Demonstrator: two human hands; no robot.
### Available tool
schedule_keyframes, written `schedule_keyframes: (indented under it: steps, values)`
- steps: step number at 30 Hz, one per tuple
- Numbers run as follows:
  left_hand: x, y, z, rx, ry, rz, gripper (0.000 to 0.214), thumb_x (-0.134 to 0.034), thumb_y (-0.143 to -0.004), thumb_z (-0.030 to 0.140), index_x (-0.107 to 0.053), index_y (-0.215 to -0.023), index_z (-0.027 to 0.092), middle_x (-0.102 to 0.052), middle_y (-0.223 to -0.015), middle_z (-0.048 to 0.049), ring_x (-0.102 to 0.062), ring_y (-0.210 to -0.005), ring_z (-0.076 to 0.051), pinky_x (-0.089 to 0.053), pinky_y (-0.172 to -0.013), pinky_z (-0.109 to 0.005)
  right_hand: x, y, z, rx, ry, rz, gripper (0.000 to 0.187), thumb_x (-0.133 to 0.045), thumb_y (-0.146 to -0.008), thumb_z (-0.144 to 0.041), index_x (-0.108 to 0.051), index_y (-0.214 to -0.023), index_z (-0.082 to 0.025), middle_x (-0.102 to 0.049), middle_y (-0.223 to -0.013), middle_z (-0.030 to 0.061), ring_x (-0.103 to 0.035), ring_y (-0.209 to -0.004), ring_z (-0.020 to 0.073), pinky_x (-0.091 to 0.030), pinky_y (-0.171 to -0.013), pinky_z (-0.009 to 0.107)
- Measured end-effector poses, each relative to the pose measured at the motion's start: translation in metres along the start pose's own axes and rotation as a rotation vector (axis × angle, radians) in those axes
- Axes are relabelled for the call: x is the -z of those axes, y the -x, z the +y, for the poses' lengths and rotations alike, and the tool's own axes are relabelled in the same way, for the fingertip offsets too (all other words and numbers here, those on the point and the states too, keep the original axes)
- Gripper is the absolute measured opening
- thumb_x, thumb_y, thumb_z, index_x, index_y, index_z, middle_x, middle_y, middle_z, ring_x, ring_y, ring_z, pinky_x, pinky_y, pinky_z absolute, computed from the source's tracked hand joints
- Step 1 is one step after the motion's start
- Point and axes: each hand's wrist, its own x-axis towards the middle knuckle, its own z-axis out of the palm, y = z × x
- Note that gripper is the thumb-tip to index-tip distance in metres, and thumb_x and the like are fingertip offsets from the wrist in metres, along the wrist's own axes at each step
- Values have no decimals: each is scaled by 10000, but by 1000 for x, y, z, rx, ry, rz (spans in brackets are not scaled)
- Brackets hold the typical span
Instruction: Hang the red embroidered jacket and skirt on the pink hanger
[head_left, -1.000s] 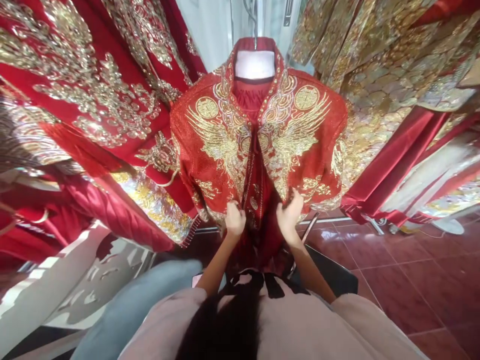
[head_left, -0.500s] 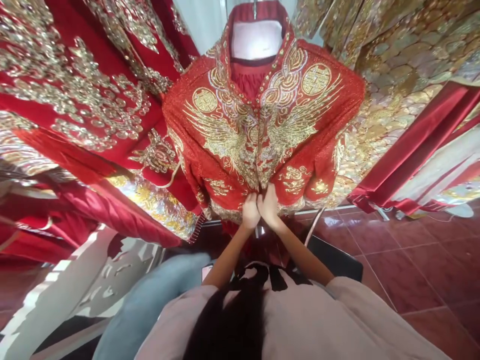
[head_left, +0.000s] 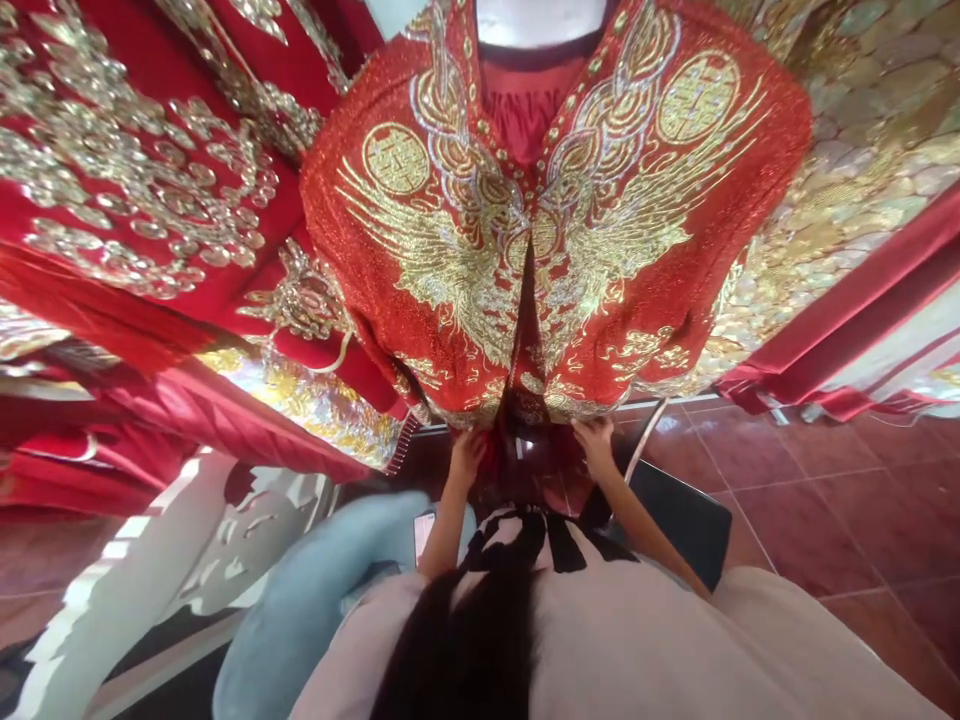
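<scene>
A red jacket [head_left: 442, 250] with gold embroidered wings, round emblems and a beaded neckline hangs in front of me. Its front edges part below the chest, and a darker red layer shows in the gap. At the bottom hem, left of the opening, my left hand [head_left: 466, 456] is closed on the jacket's edge. My right hand [head_left: 596, 446] grips the hem on the other side of the opening, its fingertips partly hidden by the cloth.
Red fabric with crystal beading [head_left: 187, 190] hangs at the left, gold sequined cloth [head_left: 847, 220] at the right. A white carved frame [head_left: 135, 570] stands lower left, beside a blue-grey rounded shape [head_left: 292, 610]. A black flat object [head_left: 686, 520] is near my right arm, above red floor tiles [head_left: 810, 530].
My hands have moved apart, from together at the front edges out to the hem on each side. The jacket front has opened, and the jacket looks larger and closer.
</scene>
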Motion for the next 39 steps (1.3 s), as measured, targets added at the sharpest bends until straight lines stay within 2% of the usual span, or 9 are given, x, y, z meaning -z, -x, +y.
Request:
schedule_keyframes:
  steps: [3, 7, 9, 12, 15, 21, 26, 34, 39]
  values:
    - [-1, 4, 5, 12, 85, -69, 316, -778, -627, 298, -558, -820, 176, -652, -831, -25, -636, -802, -156, -469, -764, -278, 2, -1, -11, -157, -86, -124, 552, -747, -590, -426, -404, -979, -234, -613, -1043, 29, -620, -915, 163, -536, -749, 347]
    - [-13, 13, 4, 49, 106, -154, 375, -835, -580, 238, -598, -852, 136, -652, -729, -16, -619, -635, -140, -478, -642, -267, -11, 22, -22, -237, -211, -228, 510, -803, -525, -320, -527, -940, -208, -662, -998, 16, -642, -860, 156, -543, -750, 319]
    - [-19, 18, 4, 65, 93, -182, 365, -844, -562, 212, -607, -823, 118, -637, -678, -9, -593, -572, -123, -463, -579, -247, -19, 37, -27, -252, -301, -237, 471, -813, -503, -248, -592, -916, -190, -686, -923, 9, -648, -797, 147, -546, -724, 287]
    - [-27, 28, 7, 86, 60, -217, 347, -850, -545, 190, -622, -788, 96, -631, -646, -17, -572, -533, -117, -448, -532, -241, -29, 54, -35, -275, -352, -196, 396, -797, -530, -219, -626, -886, -186, -696, -802, -10, -638, -680, 134, -529, -588, 245]
    - [-36, 38, 11, 77, 47, -232, 353, -856, -542, 178, -638, -809, 105, -655, -691, -27, -614, -611, -140, -478, -600, -256, -35, 63, -42, -287, -355, -228, 363, -790, -537, -217, -632, -862, -176, -705, -773, 7, -649, -659, 152, -526, -556, 255]
    - [-58, 56, 7, -13, 108, -219, 465, -873, -506, 198, -650, -911, 146, -700, -877, -32, -660, -849, -185, -491, -848, -317, -50, 69, -46, -273, -406, -213, 359, -820, -480, -188, -639, -790, -173, -715, -792, -9, -661, -703, 128, -556, -692, 253]
    - [-73, 67, 2, -42, 169, -189, 449, -863, -518, 205, -634, -901, 154, -704, -914, -35, -656, -932, -205, -489, -890, -337, -58, 69, -46, -325, -480, -219, 377, -830, -422, -127, -643, -747, -166, -705, -743, -20, -637, -657, 109, -546, -659, 227]
    - [-87, 68, -10, -8, 176, -174, 350, -838, -573, 245, -626, -836, 151, -691, -797, -24, -668, -887, -204, -512, -836, -335, -46, 69, -44, -354, -507, -228, 337, -843, -473, -181, -641, -741, -149, -692, -725, -10, -629, -622, 112, -538, -609, 230]
    - [-95, 69, -12, -38, 173, -172, 381, -832, -581, 227, -641, -899, 144, -704, -835, -38, -659, -966, -225, -499, -904, -357, -42, 71, -47, -337, -523, -229, 345, -833, -488, -182, -651, -779, -152, -700, -752, -9, -640, -635, 114, -545, -622, 227]
